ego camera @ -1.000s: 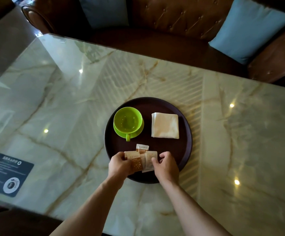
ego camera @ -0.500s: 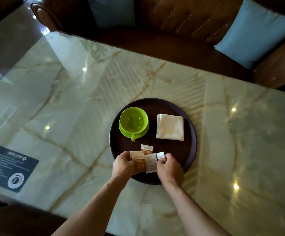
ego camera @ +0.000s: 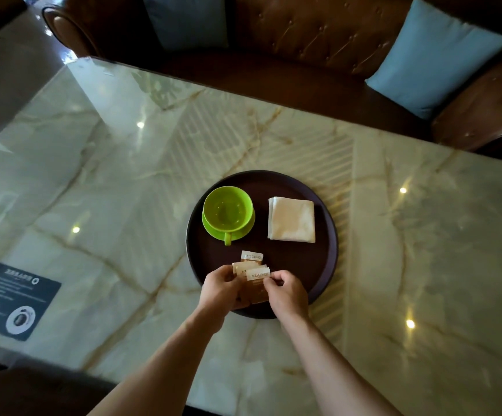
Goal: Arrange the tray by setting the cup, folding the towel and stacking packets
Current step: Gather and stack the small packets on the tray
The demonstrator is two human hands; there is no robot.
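Packets (ego camera: 254, 279): small tan and white sachets, overlapping in a loose fan at the near edge of the tray (ego camera: 327, 223); top one carries printed lettering along its far strip; one more sachet (ego camera: 252, 256) lies just beyond the fan, flat on the tray, apart from both hands.

Left hand (ego camera: 221, 291): fingers curled around the left side of the fan, thumb on top, pinching the sachets; right hand (ego camera: 287, 292): thumb and forefinger closed on the right corner of the top sachet; the two hands nearly meet over the near rim; both forearms bare, entering from the near edge.

Cup (ego camera: 228, 212): bright green, upright, on a matching green saucer (ego camera: 248, 228); far-left part of the tray; handle points toward the near side; inside looks empty, though glare makes that uncertain.

Towel (ego camera: 291, 219): cream, folded into a neat square, flat on the far-right part of the tray; well apart from the cup, with dark tray showing between them.

Tray: round, dark brown, shallow rim; sits on a pale marble-patterned table (ego camera: 93, 190) with tan veins and ceiling-light reflections.

Near left on the table: dark printed card (ego camera: 12, 298), text too small to read. Beyond the far edge: brown tufted leather sofa (ego camera: 318, 34); blue cushion (ego camera: 435, 58) at far right.
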